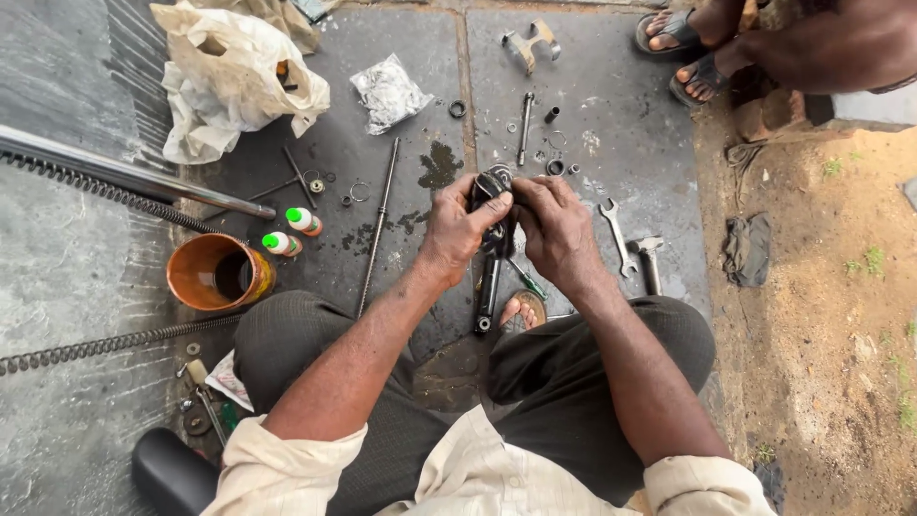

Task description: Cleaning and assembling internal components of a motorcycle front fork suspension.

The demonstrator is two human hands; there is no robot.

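Both hands close together on one part: your left hand [461, 227] and right hand [554, 229] clamp the head of the black shock-absorber body [489, 277], upright over the stone floor [401, 134]. Fitting step appears underway; steady grip needed. Spanner [614, 229] lies right, orange cup [218, 272] left.

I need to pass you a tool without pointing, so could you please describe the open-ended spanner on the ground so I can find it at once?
Start at the person's right hand and look just beyond it on the dark stone slab. The spanner lies flat there, a slim silvery bar with a forked jaw at its far end. The hammer beside it has a blocky head instead.
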